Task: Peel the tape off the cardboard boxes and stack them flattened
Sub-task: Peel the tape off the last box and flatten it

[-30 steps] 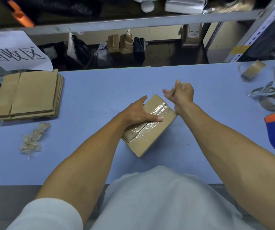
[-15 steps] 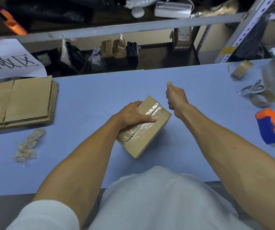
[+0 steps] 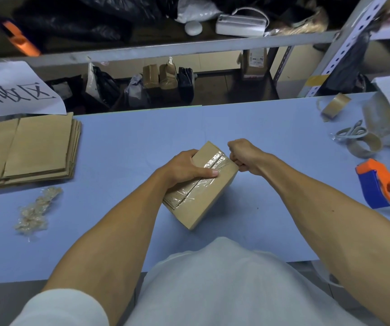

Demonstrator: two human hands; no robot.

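Left hand (image 3: pixel 185 168) lies over the top of a small cardboard box (image 3: pixel 209 198), fingers curled over its far-left edge and the thumb pressed flat along the clear tape (image 3: pixel 198 184) that runs down the middle seam. Right hand (image 3: pixel 244 156) sits at the box's far right corner with its fingers curled tight into a fist, knuckles against the cardboard — it appears to pinch the end of the tape there, though the strip itself is too thin and glossy to make out between the fingers. The box rests closed and skewed on the blue bench (image 3: pixel 142 142), one corner aimed toward the person's white shirt, roughly at the middle of the bench. Well to the left, at the bench's far-left corner, a stack of flattened boxes (image 3: pixel 31 147) lies flat, and nearer the person on that side sits a crumpled wad of peeled tape (image 3: pixel 36 210). On the right side of the bench are an orange and blue tape dispenser (image 3: pixel 382 184), a near-empty tape roll (image 3: pixel 363 143) with scissors (image 3: pixel 350 132) just beside it, and another brown tape roll (image 3: pixel 336 107) farther back. A white paper sign (image 3: pixel 15 90) with printed characters hangs over the shelf rail behind the flattened stack — beyond it the shelf holds bags and small cartons.
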